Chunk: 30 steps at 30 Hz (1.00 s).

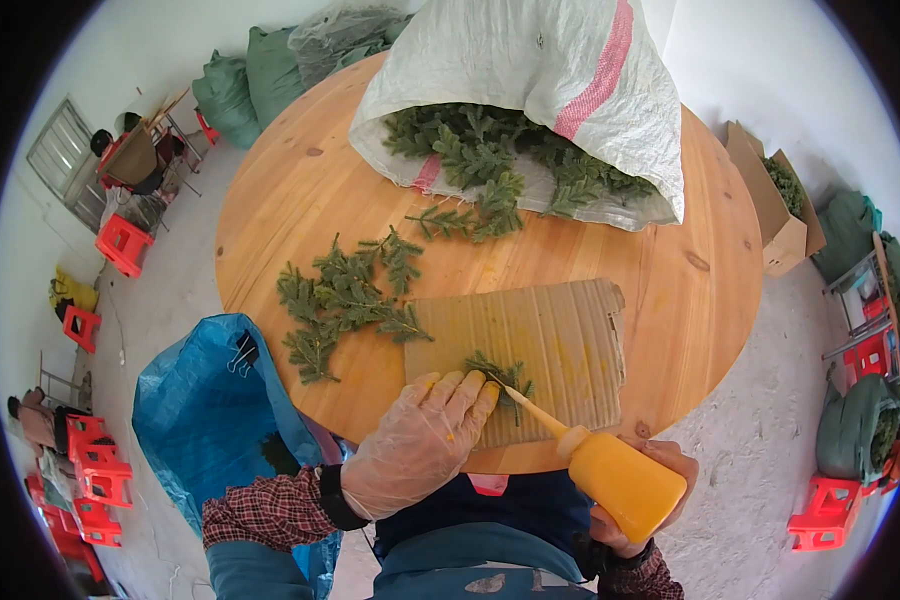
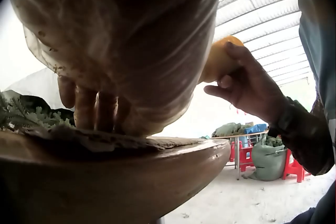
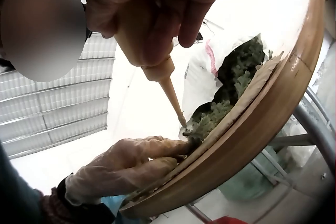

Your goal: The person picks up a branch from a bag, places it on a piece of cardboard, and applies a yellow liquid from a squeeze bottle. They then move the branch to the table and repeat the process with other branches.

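Observation:
My left hand (image 1: 415,440), in a clear plastic glove with yellow smears, rests on the corrugated cardboard (image 1: 580,335). Its fingertips pinch the stem end of a small evergreen sprig (image 1: 518,378) lying there. My bare right hand (image 1: 674,462) grips a yellow squeeze bottle (image 1: 625,485), tilted nozzle-down. The pointed nozzle (image 3: 172,98) reaches right to the sprig beside the left fingertips. In the left wrist view, the gloved palm hides the sprig's held end.
Loose evergreen sprigs (image 1: 345,295) lie left of the cardboard on the round wooden table (image 1: 690,300). A white woven sack (image 1: 490,60) spills more greenery at the back. A blue bag (image 1: 185,400) hangs at the left edge. Red stools (image 1: 122,243) stand around the floor.

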Each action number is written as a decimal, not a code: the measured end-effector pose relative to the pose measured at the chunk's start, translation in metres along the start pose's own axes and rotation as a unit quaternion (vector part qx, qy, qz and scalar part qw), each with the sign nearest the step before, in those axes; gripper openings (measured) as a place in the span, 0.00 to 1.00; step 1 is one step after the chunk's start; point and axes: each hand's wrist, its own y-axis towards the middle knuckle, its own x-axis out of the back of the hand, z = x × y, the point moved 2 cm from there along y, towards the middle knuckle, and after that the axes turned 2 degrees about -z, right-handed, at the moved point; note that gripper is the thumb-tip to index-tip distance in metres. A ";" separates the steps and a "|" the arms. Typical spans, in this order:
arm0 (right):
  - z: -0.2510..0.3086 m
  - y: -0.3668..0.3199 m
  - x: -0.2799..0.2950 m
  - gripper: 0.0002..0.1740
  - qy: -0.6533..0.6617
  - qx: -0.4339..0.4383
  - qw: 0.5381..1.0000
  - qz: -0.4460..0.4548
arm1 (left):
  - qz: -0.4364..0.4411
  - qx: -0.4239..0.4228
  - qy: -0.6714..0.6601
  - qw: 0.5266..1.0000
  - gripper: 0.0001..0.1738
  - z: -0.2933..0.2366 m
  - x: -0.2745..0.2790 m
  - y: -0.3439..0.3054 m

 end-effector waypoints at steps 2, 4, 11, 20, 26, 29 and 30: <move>-0.002 0.002 -0.005 0.51 0.000 0.001 1.000 -0.006 | -0.003 0.006 -0.009 1.000 0.25 0.000 -0.001 -0.001; -0.002 0.004 -0.008 0.52 0.006 0.008 1.000 0.009 | 0.001 0.006 -0.009 1.000 0.26 0.000 -0.001 -0.001; 0.011 0.000 0.001 0.51 -0.049 0.022 0.998 0.024 | 0.016 0.008 0.000 1.000 0.28 -0.002 -0.006 -0.004; 0.026 0.000 0.007 0.50 -0.088 0.047 0.994 0.045 | 0.013 0.016 0.029 0.999 0.28 -0.007 -0.007 -0.005; 0.024 0.007 -0.004 0.50 -0.106 0.072 0.989 0.068 | 0.012 0.026 0.036 0.999 0.29 -0.008 -0.009 -0.004; 0.027 0.004 -0.002 0.51 -0.119 0.059 0.989 0.071 | 0.015 0.024 0.039 0.999 0.29 -0.008 -0.008 -0.005; 0.029 0.002 -0.001 0.51 -0.121 0.058 0.988 0.073 | 0.016 0.021 0.040 0.999 0.29 -0.008 -0.008 -0.004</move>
